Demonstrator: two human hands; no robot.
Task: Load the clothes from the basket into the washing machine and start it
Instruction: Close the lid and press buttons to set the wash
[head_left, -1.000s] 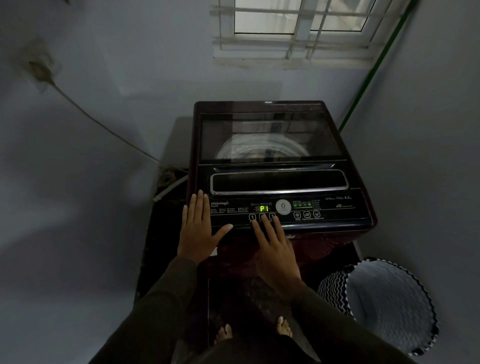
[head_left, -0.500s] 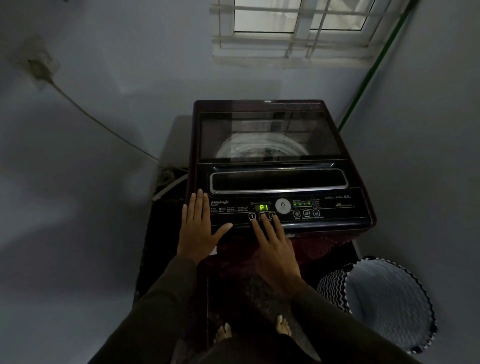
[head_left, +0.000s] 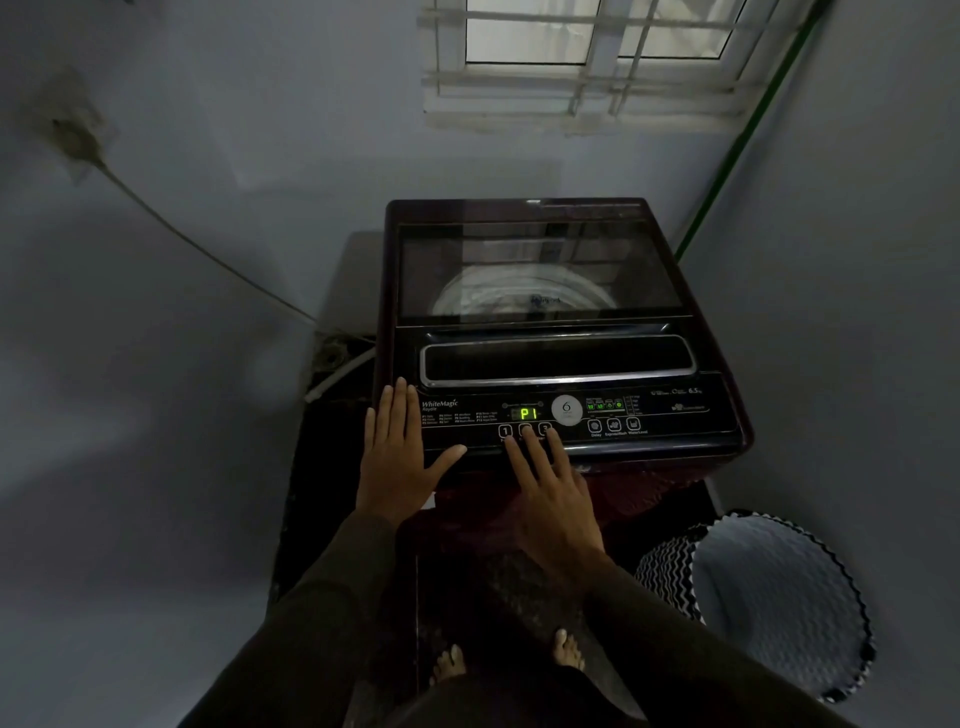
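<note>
A dark top-loading washing machine (head_left: 550, 358) stands against the back wall with its glass lid closed; the drum shows faintly through it. Its front control panel (head_left: 649, 415) is lit and the green display reads P1. My left hand (head_left: 397, 457) lies flat on the panel's left corner, fingers spread. My right hand (head_left: 550, 488) is spread over the panel's front edge, its fingertips on the row of round buttons below the display. The black-and-white zigzag laundry basket (head_left: 670, 571) stands on the floor at the right, and no clothes show inside it.
A barred window (head_left: 597, 62) is above the machine. A green pipe (head_left: 737, 140) runs down the right corner. A cable (head_left: 208, 254) runs from a wall socket to the floor at the left, near a white hose (head_left: 337, 376). My bare feet stand on a dark mat.
</note>
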